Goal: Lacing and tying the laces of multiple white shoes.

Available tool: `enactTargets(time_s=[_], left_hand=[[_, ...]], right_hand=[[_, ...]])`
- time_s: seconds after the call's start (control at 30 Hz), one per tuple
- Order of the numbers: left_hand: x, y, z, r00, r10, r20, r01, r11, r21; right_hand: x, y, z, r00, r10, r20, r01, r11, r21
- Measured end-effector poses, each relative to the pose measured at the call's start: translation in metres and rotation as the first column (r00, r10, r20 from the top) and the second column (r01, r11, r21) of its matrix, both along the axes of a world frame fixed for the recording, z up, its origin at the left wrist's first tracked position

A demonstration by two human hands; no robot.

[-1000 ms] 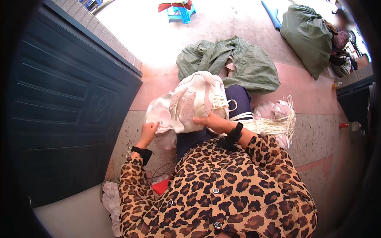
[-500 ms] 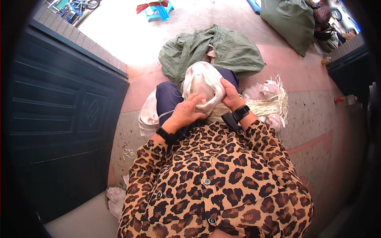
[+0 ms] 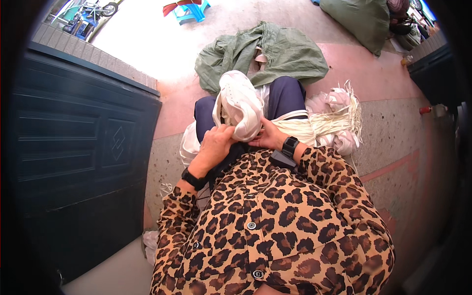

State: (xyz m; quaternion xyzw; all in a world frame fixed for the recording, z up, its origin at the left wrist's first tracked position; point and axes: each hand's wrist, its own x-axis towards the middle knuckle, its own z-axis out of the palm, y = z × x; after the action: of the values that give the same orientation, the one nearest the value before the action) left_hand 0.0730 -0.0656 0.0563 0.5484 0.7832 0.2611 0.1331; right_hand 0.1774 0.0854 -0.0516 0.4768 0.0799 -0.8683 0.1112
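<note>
Ground: a paved floor, a pink band crossing beyond the knees, grey speckled stone nearer, bleached by daylight at the far side. Dark blue panelled door along the left, a strip of tiled wall above it; parked motorbike outside, upper left. Blue plastic stool at the top edge, a red item on it. Containers: a green woven sack lies slumped just beyond the knees, pale pinkish material showing at a gap in its folds, the rest of its contents hidden. A second green sack, bulging, stands upper right; contents out of sight. Beside the right knee, a heap of pale pink shoe uppers with a long hank of cream laces trailing from the thigh across it. Another white piece sits by the left knee, partly covered. The white shoe upper is held over the lap, between the dark-trousered knees. Its long axis runs away from the body, far end toward the slumped sack and leaning slightly left; opening turned to the left. Which end is the toe, cannot tell. Left hand: fingers bent, gripping the near left edge. Right hand: grasping the near right side, fingers reaching beneath the rounded near end.
</note>
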Motion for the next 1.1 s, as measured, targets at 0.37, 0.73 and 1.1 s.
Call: enactTargets(time_s=[0.37,0.73,1.1], left_hand=[[0.004,0.021,-0.018,0.969,-0.139,-0.205,0.071,0.949,-0.308],[0.019,0.033,-0.039,0.964,-0.130,-0.232,0.056,0.952,-0.301],[-0.035,0.052,-0.061,0.924,0.374,0.080,-0.364,0.925,-0.113]], right_hand=[[-0.009,0.020,0.007,0.985,-0.126,-0.115,0.130,0.991,0.030],[-0.023,0.026,0.054,0.825,0.379,0.419,-0.121,-0.605,0.787],[-0.015,0.026,0.044,0.887,0.334,0.320,-0.104,-0.529,0.842]])
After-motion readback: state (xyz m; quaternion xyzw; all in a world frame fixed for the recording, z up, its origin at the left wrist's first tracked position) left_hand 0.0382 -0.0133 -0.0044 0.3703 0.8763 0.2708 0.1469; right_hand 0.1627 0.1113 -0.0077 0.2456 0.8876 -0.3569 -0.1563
